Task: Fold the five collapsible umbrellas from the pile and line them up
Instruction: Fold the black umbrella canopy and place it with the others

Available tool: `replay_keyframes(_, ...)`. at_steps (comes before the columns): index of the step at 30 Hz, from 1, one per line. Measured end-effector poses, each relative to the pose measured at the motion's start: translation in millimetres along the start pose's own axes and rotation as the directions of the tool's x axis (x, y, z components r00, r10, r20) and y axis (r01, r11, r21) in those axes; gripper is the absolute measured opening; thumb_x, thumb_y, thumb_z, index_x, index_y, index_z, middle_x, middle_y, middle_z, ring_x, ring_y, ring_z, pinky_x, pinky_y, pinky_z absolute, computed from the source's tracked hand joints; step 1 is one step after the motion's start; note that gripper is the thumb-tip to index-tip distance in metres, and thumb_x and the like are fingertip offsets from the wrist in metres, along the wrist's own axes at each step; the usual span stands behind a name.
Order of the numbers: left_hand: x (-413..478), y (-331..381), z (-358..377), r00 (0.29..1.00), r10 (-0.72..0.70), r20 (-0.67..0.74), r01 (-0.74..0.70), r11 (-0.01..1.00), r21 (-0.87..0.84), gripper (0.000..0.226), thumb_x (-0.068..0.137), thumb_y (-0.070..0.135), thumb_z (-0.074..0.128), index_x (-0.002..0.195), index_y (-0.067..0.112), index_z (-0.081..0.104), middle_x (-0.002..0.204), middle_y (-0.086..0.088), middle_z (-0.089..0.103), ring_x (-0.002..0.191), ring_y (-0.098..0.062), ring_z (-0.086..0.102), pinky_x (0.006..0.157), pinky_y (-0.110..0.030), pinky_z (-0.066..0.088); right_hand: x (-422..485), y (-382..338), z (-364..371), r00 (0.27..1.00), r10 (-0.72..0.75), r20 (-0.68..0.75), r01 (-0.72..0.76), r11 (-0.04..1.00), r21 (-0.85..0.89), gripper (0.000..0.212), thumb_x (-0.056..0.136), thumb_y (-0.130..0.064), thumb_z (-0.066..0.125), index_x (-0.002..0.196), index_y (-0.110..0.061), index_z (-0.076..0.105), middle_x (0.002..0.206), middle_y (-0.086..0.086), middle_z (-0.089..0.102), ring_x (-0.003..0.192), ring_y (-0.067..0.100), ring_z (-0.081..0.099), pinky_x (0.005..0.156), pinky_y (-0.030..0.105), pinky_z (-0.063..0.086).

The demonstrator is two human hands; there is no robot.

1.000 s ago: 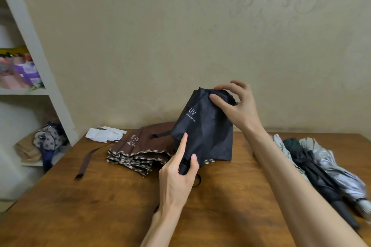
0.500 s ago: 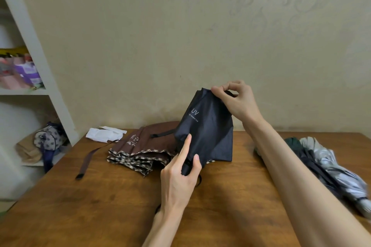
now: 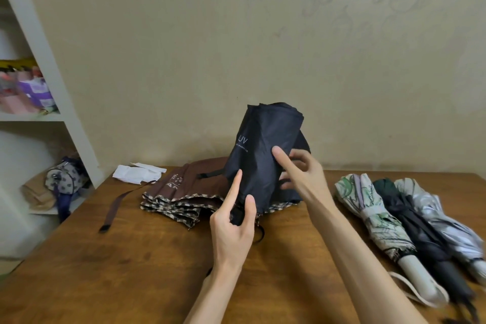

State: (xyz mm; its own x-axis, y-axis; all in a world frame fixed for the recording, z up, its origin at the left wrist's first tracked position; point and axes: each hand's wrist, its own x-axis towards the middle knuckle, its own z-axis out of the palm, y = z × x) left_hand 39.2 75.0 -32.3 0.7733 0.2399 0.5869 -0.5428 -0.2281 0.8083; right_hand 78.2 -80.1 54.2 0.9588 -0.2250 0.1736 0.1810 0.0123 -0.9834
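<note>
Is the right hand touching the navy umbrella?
Touching. The head view shows the right hand, fingers curled round the navy umbrella, index lying on its fabric.

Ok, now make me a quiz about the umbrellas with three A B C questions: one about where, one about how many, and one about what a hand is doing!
1. Where is the brown umbrella?
A) on the floor
B) on the table, behind the navy umbrella
C) in the row on the right

2. How many umbrellas lie in the row on the right?
A) two
B) three
C) five

3. What is the left hand doing?
A) lying flat on the table
B) waving in the air
C) gripping the navy umbrella's bottom end

Answers:
1 B: it lies flat on the wood, behind and left of the navy one.
2 B: a leafy white one, a dark one and a silvery one lie side by side.
3 C: its fingers curl round the handle end.
</note>
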Motion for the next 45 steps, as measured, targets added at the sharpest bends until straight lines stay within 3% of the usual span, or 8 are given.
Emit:
replay_keyframes(11, 0.4, 11.0, 0.0, 0.988, -0.083, 0.13, 0.087, 0.996, -0.029, 0.061, 0.098, 0.067, 0.051, 0.155, 0.063, 0.031, 0.154, 0.008, 0.057, 0.093, -0.033, 0.074, 0.088, -0.051, 0.063, 3.6, -12.0, 13.6, 0.981, -0.178, 0.076, 0.186, 0.977, -0.106, 0.026, 0.087, -0.043, 0.086, 0.104, -0.03, 0.072, 0.096, -0.019, 0.078, 0.091, -0.002, 0.074, 0.072, 0.018, 0.06)
replay_keyframes(13, 1.5, 12.0, -0.1, 0.983, -0.124, 0.133, 0.12, 0.992, 0.04, 0.075, 0.092, 0.077, 0.05, 0.159, 0.062, 0.019, 0.159, 0.005, 0.05, 0.116, -0.017, 0.069, 0.091, -0.033, 0.062, 4.8, -10.2, 12.8, 0.979, -0.201, 0.024, 0.202, 0.971, -0.128, 0.029, 0.086, -0.045, 0.086, 0.105, -0.027, 0.073, 0.098, -0.015, 0.078, 0.092, 0.0, 0.074, 0.076, 0.023, 0.062)
replay_keyframes(15, 4.7, 17.4, -0.9, 0.993, -0.11, 0.037, 0.095, 0.954, 0.284, 0.09, 0.086, 0.084, 0.047, 0.164, 0.051, 0.015, 0.153, 0.005, 0.04, 0.116, 0.002, 0.057, 0.076, -0.011, 0.052, 5.7, -8.2, 12.0, 0.978, -0.206, -0.023, 0.201, 0.969, -0.143, 0.031, 0.086, -0.046, 0.087, 0.103, -0.026, 0.073, 0.097, -0.012, 0.078, 0.091, 0.001, 0.074, 0.077, 0.025, 0.062)
replay_keyframes(19, 4.7, 21.6, 1.6, 0.981, 0.19, 0.022, -0.173, 0.833, 0.526, 0.087, 0.09, 0.076, 0.059, 0.159, 0.025, 0.043, 0.145, -0.005, 0.042, 0.126, -0.018, 0.054, 0.091, -0.033, 0.056, 3.4, -5.0, 13.4, 0.981, -0.193, -0.035, 0.186, 0.973, -0.139, 0.032, 0.085, -0.046, 0.087, 0.103, -0.024, 0.073, 0.097, -0.011, 0.078, 0.089, 0.001, 0.074, 0.078, 0.029, 0.064)
replay_keyframes(29, 0.1, 18.2, 3.6, 0.998, -0.017, -0.052, 0.027, 0.981, 0.19, 0.064, 0.095, 0.049, 0.07, 0.153, 0.044, 0.044, 0.125, 0.033, 0.067, 0.111, 0.005, 0.069, 0.087, -0.017, 0.058, -9.9, -11.9, 16.3, 0.977, -0.147, 0.154, 0.168, 0.977, -0.133, 0.04, 0.09, -0.052, 0.08, 0.117, -0.023, 0.071, 0.101, -0.009, 0.078, 0.085, 0.005, 0.075, 0.071, 0.023, 0.061)
replay_keyframes(33, 8.6, -2.2, -5.9, 0.979, -0.181, -0.096, 0.185, 0.982, 0.04, 0.071, 0.09, 0.075, 0.067, 0.153, 0.057, 0.041, 0.136, 0.003, 0.07, 0.112, -0.051, 0.069, 0.086, -0.065, 0.061, 1.1, -16.1, -2.1, 0.951, -0.279, 0.135, 0.297, 0.944, -0.145, 0.025, 0.099, -0.029, 0.075, 0.122, -0.019, 0.075, 0.1, -0.004, 0.079, 0.076, 0.014, 0.077, 0.064, 0.026, 0.06)
replay_keyframes(37, 14.3, -5.3, -11.1, 0.967, -0.247, -0.065, 0.244, 0.969, -0.047, 0.066, 0.092, 0.06, 0.071, 0.153, 0.05, 0.047, 0.13, -0.009, 0.072, 0.074, -0.027, 0.074, 0.054, -0.043, 0.06, 16.4, -4.9, -27.9, 0.851, -0.519, -0.074, 0.439, 0.782, -0.443, 0.024, 0.095, -0.022, 0.077, 0.118, -0.027, 0.071, 0.104, -0.01, 0.068, 0.089, 0.007, 0.065, 0.076, 0.022, 0.053)
replay_keyframes(45, 25.1, -18.9, -23.8, 0.99, -0.139, 0.012, 0.139, 0.99, 0.004, 0.067, 0.09, 0.064, 0.073, 0.151, 0.053, 0.049, 0.136, -0.01, 0.07, 0.115, -0.068, 0.057, 0.09, -0.081, 0.05, 40.8, 28.2, -55.0, 0.967, -0.249, 0.059, 0.255, 0.925, -0.28, 0.055, 0.101, -0.048, 0.069, 0.152, -0.04, 0.048, 0.151, -0.015, 0.054, 0.139, 0.006, 0.053, 0.117, 0.041, 0.047)
